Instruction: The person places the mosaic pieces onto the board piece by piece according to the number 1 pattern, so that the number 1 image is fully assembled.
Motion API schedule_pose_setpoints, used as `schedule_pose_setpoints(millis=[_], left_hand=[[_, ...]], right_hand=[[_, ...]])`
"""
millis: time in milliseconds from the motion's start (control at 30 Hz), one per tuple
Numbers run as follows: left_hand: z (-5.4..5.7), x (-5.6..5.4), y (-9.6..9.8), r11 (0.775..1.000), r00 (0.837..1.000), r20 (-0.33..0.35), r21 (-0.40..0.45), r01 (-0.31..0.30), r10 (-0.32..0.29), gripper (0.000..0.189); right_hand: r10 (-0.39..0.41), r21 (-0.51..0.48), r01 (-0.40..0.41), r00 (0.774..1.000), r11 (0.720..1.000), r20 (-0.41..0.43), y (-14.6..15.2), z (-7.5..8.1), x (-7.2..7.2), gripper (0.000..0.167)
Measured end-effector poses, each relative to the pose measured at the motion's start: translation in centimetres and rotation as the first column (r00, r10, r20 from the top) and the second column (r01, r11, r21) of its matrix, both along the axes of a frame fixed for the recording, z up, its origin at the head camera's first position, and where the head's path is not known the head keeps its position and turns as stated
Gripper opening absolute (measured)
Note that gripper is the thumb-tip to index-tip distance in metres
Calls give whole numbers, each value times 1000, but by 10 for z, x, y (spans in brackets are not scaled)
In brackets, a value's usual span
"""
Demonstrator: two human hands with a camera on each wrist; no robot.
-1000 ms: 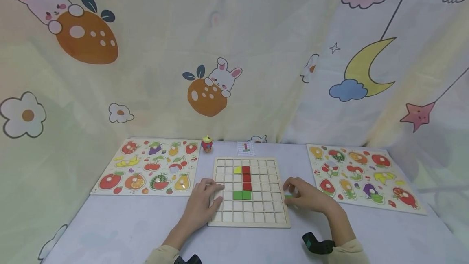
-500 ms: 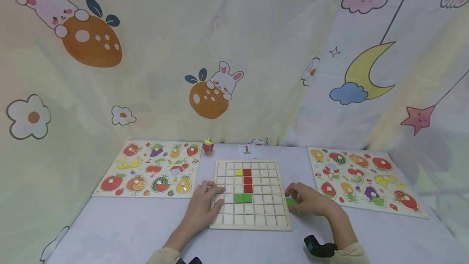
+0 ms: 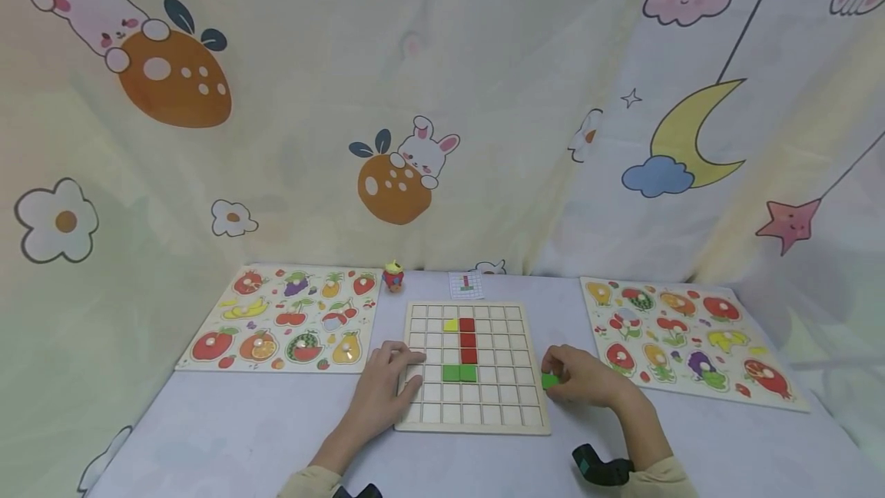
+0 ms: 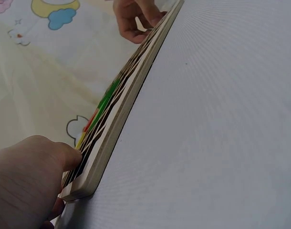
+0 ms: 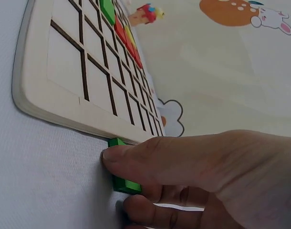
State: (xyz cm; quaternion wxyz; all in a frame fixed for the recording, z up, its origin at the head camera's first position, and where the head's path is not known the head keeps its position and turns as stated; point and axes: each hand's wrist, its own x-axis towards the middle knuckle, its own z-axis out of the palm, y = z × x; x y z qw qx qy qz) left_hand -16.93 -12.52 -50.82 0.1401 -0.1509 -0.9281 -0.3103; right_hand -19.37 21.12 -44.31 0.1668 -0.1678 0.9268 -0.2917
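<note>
A square wooden grid board [image 3: 508, 393] lies flat on the table, with a yellow tile [image 3: 451, 325], a column of red tiles [image 3: 467, 340] and two green tiles [image 3: 459, 373] in its cells. My left hand [image 3: 382, 383] rests on the board's left edge, thumb and index finger over the rim; its other fingers are partly hidden. Just off the board's right edge, my right hand [image 3: 581, 376] pinches a green block [image 5: 125, 184]. The thumb covers part of that block, which is at table level beside the board in the right wrist view.
Fruit puzzle boards lie at left [image 3: 238, 356] and right [image 3: 767, 344]. Behind the grid board are a small pattern card [image 3: 477, 292] and a toy figure [image 3: 392, 277]. A printed curtain [image 3: 304, 175] hangs at the back of the table.
The head view has tilted up slightly. My right hand has shifted a little to the right, and more of the green block shows in it. The left hand stays on the board.
</note>
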Motion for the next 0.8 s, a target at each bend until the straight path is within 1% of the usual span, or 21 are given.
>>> schedule_pose_setpoints(millis=[267, 433, 533, 800], left_hand=[[1, 0, 0, 1000, 1000, 2, 6, -2, 2, 29], [1, 0, -1, 1000, 1000, 6, 5, 0, 0, 29], [1, 0, -1, 1000, 1000, 4, 7, 3, -3, 29], [1, 0, 0, 1000, 1000, -3, 15, 1, -1, 29]], right_hand=[[3, 14, -3, 1000, 1000, -13, 0, 0, 0, 23], [-37, 24, 38, 999, 999, -21, 1, 1, -1, 23], [-62, 3, 63, 998, 998, -30, 0, 1, -2, 23], [-57, -52, 54, 996, 997, -70, -5, 1, -3, 27]])
